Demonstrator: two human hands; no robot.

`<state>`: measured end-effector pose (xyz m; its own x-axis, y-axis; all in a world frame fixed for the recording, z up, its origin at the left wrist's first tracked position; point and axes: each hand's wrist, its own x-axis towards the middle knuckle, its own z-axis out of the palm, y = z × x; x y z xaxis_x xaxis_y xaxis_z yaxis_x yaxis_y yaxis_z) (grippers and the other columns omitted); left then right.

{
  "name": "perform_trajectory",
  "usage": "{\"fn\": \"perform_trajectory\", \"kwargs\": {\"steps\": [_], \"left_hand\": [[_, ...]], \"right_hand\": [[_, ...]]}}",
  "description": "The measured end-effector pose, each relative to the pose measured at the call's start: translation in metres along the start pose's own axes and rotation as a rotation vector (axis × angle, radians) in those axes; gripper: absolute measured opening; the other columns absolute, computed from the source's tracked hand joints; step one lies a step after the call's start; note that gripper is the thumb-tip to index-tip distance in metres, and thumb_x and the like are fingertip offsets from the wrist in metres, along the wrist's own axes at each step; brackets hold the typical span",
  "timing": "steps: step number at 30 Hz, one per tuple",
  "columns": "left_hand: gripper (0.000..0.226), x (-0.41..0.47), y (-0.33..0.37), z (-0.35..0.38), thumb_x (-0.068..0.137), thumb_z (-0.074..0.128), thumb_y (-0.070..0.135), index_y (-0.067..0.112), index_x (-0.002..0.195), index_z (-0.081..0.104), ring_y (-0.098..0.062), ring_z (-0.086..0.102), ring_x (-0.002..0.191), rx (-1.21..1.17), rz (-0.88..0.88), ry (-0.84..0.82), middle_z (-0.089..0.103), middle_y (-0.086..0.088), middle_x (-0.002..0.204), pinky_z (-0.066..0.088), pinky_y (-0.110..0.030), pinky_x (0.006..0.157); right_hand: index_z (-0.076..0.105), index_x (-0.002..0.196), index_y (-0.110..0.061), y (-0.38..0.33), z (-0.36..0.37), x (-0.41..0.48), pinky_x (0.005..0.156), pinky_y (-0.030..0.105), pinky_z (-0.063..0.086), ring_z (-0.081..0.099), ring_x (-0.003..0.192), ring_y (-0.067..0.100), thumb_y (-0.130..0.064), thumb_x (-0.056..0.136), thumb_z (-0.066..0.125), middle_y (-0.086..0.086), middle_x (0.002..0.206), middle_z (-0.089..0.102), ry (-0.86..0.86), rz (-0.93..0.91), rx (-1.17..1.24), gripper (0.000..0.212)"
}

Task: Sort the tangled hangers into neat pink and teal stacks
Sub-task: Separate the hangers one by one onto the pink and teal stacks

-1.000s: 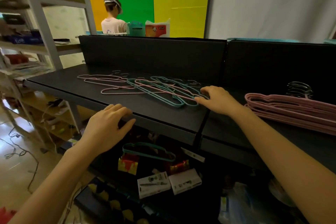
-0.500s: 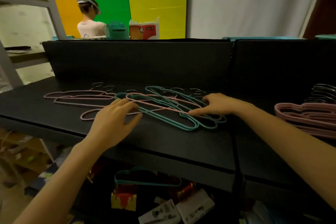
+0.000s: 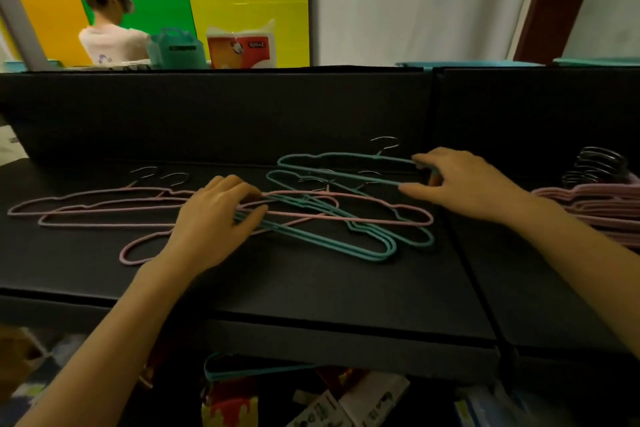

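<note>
A pink stack (image 3: 595, 215) lies at 3 o'clock of the tangle (image 3: 346, 218). No teal stack shows, so most sorting seems left. The left hand (image 3: 211, 222) curls its fingers onto the tangle's 9 o'clock side, and the right hand (image 3: 467, 184) pinches a teal hanger (image 3: 346, 155) at 2 o'clock.

Nothing fancy here, just bare hands and bare forearms: left hand (image 3: 211, 222) in from 7 o'clock, right hand (image 3: 467, 184) from 4 o'clock, skin showing right to the frame edge
</note>
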<state>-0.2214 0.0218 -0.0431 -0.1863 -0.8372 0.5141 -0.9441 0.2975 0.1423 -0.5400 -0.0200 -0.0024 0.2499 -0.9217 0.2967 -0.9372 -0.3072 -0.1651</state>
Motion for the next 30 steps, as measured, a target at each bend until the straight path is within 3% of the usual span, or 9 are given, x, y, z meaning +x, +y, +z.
{"fn": "perform_trajectory", "kwargs": {"steps": [3, 6, 13, 15, 17, 20, 22, 27, 30], "left_hand": [[0.048, 0.015, -0.011, -0.001, 0.084, 0.051, 0.048, 0.021, 0.123, 0.053, -0.012, 0.047, 0.108, -0.031, 0.047, -0.118, 0.054, 0.001, 0.121, 0.040, -0.027, 0.087], [0.072, 0.030, -0.014, 0.001, 0.073, 0.044, 0.066, 0.025, 0.132, 0.045, -0.011, 0.043, 0.119, -0.075, 0.090, -0.346, 0.047, 0.004, 0.133, 0.038, -0.029, 0.098], [0.078, 0.052, -0.016, 0.010, 0.068, 0.060, 0.061, 0.024, 0.134, 0.042, -0.013, 0.043, 0.114, -0.277, 0.110, -0.515, 0.042, 0.003, 0.129, 0.040, -0.029, 0.099], [0.074, 0.054, -0.018, 0.012, 0.071, 0.061, 0.059, 0.023, 0.133, 0.044, -0.013, 0.045, 0.110, -0.289, 0.132, -0.508, 0.042, 0.003, 0.124, 0.041, -0.028, 0.097], [0.074, 0.055, -0.018, 0.012, 0.071, 0.058, 0.062, 0.021, 0.132, 0.045, -0.011, 0.046, 0.103, -0.249, 0.169, -0.463, 0.041, 0.007, 0.116, 0.043, -0.026, 0.091], [0.080, 0.056, -0.019, 0.009, 0.068, 0.054, 0.068, 0.021, 0.131, 0.046, -0.008, 0.047, 0.097, -0.219, 0.234, -0.375, 0.038, 0.010, 0.112, 0.045, -0.025, 0.086], [0.085, 0.055, -0.018, 0.005, 0.062, 0.049, 0.072, 0.021, 0.130, 0.047, -0.008, 0.049, 0.098, -0.270, 0.264, -0.333, 0.039, 0.011, 0.113, 0.047, -0.027, 0.086], [0.089, 0.051, -0.008, 0.000, 0.056, 0.047, 0.075, 0.020, 0.127, 0.050, -0.005, 0.048, 0.095, -0.372, 0.359, -0.290, 0.040, 0.013, 0.110, 0.044, -0.021, 0.081], [0.085, 0.048, 0.005, 0.000, 0.058, 0.052, 0.071, 0.019, 0.125, 0.051, -0.005, 0.049, 0.094, -0.397, 0.421, -0.249, 0.042, 0.012, 0.110, 0.043, -0.018, 0.078]], "right_hand": [[0.041, 0.139, -0.019, 0.004, -0.007, -0.013, 0.082, 0.039, 0.049, 0.053, 0.091, 0.012, -0.066, 0.078, 0.045, 0.000, 0.128, 0.051, 0.063, 0.064, 0.030, 0.077], [0.045, 0.136, -0.018, 0.001, -0.018, -0.028, 0.087, 0.044, 0.049, 0.054, 0.097, 0.015, -0.075, 0.065, 0.034, 0.000, 0.125, 0.054, 0.105, 0.132, 0.103, 0.091], [0.048, 0.134, -0.016, -0.012, -0.025, -0.062, 0.082, 0.036, 0.046, 0.055, 0.089, 0.015, -0.065, 0.067, 0.043, -0.002, 0.113, 0.053, 0.167, 0.211, 0.115, 0.084], [0.049, 0.134, -0.016, -0.012, -0.024, -0.070, 0.080, 0.035, 0.045, 0.054, 0.089, 0.016, -0.067, 0.066, 0.041, -0.002, 0.112, 0.052, 0.182, 0.231, 0.113, 0.085], [0.050, 0.133, -0.018, -0.012, -0.023, -0.077, 0.078, 0.033, 0.045, 0.055, 0.089, 0.015, -0.081, 0.064, 0.035, -0.002, 0.114, 0.053, 0.209, 0.246, 0.118, 0.095], [0.050, 0.131, -0.022, -0.014, -0.023, -0.089, 0.072, 0.028, 0.042, 0.054, 0.086, 0.004, -0.097, 0.052, 0.023, -0.010, 0.109, 0.051, 0.250, 0.237, 0.116, 0.113], [0.049, 0.132, -0.023, -0.016, -0.023, -0.098, 0.075, 0.028, 0.043, 0.054, 0.089, 0.005, -0.095, 0.055, 0.023, -0.017, 0.106, 0.050, 0.268, 0.227, 0.119, 0.109], [0.044, 0.135, -0.028, -0.013, -0.023, -0.132, 0.091, 0.033, 0.045, 0.048, 0.110, 0.005, -0.091, 0.063, 0.024, -0.015, 0.127, 0.047, 0.273, 0.245, 0.075, 0.097], [0.041, 0.134, -0.037, -0.010, -0.033, -0.159, 0.087, 0.028, 0.044, 0.050, 0.103, -0.001, -0.090, 0.064, 0.028, -0.022, 0.127, 0.045, 0.264, 0.268, 0.112, 0.089]]}}
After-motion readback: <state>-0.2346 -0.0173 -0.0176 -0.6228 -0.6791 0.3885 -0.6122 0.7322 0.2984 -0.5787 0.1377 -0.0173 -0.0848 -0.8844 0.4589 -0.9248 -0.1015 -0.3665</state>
